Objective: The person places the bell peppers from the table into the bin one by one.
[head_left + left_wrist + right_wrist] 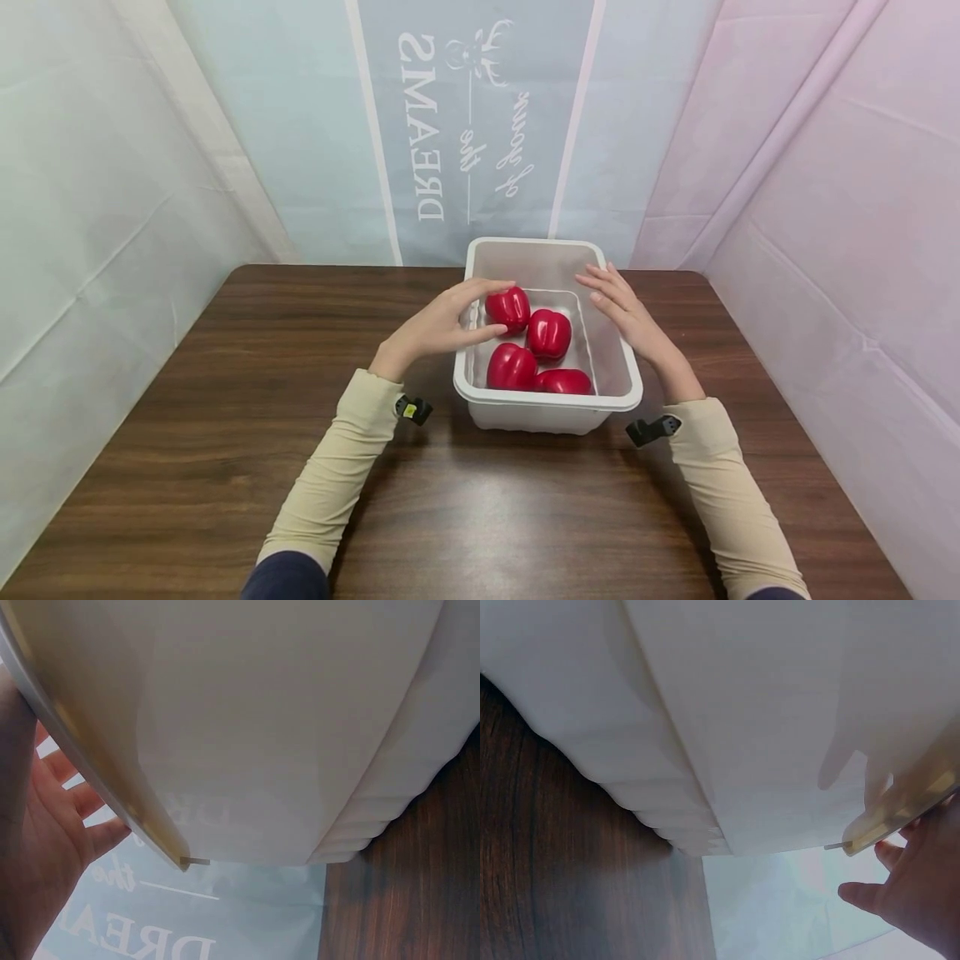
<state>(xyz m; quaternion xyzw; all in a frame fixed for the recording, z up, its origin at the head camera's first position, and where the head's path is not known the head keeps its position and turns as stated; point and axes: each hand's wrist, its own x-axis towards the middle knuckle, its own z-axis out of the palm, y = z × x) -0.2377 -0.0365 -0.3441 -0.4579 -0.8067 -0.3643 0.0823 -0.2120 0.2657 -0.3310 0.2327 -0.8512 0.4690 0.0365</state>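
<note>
A white plastic bin (555,398) holds several glossy red bell peppers, among them a middle pepper (549,335), a front-left pepper (512,367) and a front-right pepper (565,382) partly hidden by the front rim. My left hand (442,321) reaches over the left rim, fingers and thumb spread apart around the back-left pepper (508,309); whether they touch it is unclear. Over the right rim, my right hand (624,312) has its fingers extended and holds nothing. Both wrist views show mostly the bin's outer wall (262,735), with the peppers hidden behind it.
The bin stands on a dark brown wooden table (225,433), near its back edge. A printed cloth (480,125) hangs behind, and pale fabric walls (847,208) rise on both sides. Each wrist carries a small black camera (652,430).
</note>
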